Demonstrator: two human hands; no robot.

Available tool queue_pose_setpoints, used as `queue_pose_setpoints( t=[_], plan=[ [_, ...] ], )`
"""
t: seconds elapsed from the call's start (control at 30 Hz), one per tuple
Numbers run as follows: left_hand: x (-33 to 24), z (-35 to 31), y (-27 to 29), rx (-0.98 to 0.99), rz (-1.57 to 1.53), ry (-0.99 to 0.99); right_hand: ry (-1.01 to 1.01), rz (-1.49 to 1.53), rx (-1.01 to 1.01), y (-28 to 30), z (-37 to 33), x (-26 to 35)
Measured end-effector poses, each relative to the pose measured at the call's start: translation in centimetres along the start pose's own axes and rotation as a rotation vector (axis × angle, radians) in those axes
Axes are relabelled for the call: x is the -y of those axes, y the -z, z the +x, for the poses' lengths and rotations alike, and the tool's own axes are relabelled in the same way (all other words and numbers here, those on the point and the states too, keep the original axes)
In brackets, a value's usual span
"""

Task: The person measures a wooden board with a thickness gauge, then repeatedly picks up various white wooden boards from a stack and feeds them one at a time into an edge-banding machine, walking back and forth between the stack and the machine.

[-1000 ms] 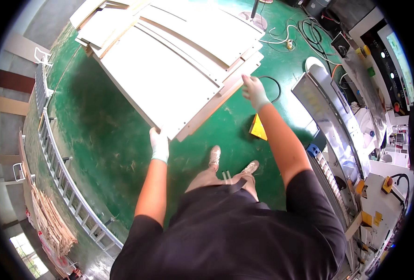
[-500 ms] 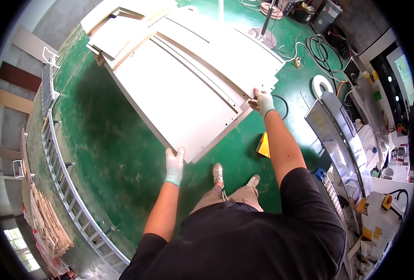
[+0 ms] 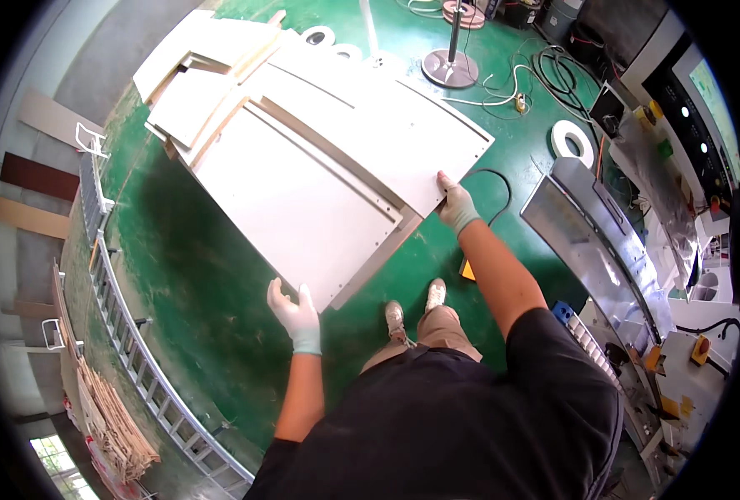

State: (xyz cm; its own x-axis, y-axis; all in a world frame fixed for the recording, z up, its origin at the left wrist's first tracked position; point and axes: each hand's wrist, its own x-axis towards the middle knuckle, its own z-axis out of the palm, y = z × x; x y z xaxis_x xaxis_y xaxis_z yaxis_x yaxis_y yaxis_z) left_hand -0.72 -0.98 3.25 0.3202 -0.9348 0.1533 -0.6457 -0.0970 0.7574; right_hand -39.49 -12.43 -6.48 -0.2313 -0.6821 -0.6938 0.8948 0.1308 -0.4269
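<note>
Head view — gripping the near edge of an upper white rectangular panel with a white-gloved right hand, thumb on top, fingers curled beneath. Holding a white-gloved left hand half open, thumb and fingers spread, by the near corner of a lower white rectangular panel — cannot tell whether touching it. Seen overlapping the lower panel's right side: the upper panel, above a glossy green floor, ahead of pale laced shoes.
</note>
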Motion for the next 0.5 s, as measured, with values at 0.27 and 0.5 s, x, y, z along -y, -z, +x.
queue_pose_setpoints(
  t=[0.27,0.5],
  plan=[
    [-8.9,-0.1,-10.4,0.461,-1.038,0.396,0.358,-0.174,0.201,2.0,-15.4,3.1],
    [-16.7,8.4,-13.7,0.685,-1.47,0.562,0.443,-0.173,-0.077,23.6,-36.4,7.3]
  ],
)
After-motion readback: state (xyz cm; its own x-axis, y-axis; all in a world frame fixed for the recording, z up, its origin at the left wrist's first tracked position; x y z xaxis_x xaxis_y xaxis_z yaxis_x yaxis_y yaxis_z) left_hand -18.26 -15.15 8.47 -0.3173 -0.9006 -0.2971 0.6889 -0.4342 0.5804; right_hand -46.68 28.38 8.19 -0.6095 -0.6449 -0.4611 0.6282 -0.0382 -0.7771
